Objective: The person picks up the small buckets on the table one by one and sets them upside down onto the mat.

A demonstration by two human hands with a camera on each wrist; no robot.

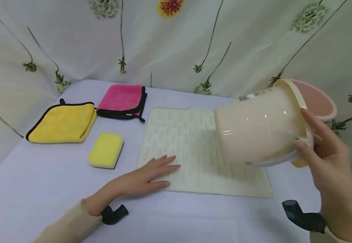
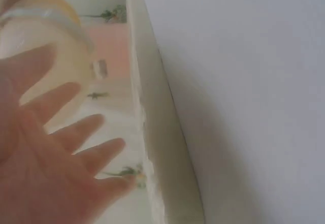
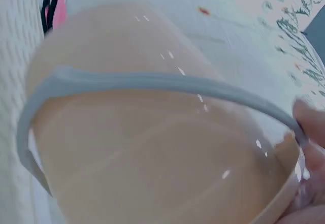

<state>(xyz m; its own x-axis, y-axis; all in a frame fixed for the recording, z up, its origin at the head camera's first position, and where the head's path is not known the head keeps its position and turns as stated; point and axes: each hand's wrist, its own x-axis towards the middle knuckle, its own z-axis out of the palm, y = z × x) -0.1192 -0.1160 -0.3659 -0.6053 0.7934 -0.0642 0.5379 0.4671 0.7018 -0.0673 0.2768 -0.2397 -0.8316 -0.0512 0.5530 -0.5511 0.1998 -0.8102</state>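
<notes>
Flowered fabric point(image 1: 167, 44) is hanging behind a white-covered bench point(image 1: 170, 219). Above a pale mat point(image 1: 176, 145), a cream bucket point(image 1: 255, 128) is hanging tilted onto its side; the right hand point(image 1: 332, 160) is pinching its rim, grip clamped between thumb and fingers, seemingly to control the tilt. The left hand point(image 1: 145, 177), fingers straight and apart, is hovering over the mat, apparently bearing nothing. A sponge point(image 1: 106, 150) is lying at left.

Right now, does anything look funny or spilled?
Yes, one funny thing: the cream bucket is tipped on its side, held by its rim in the right hand over the pale mat. That looks odd because buckets usually stand upright. I can't see anything spilled.
</notes>
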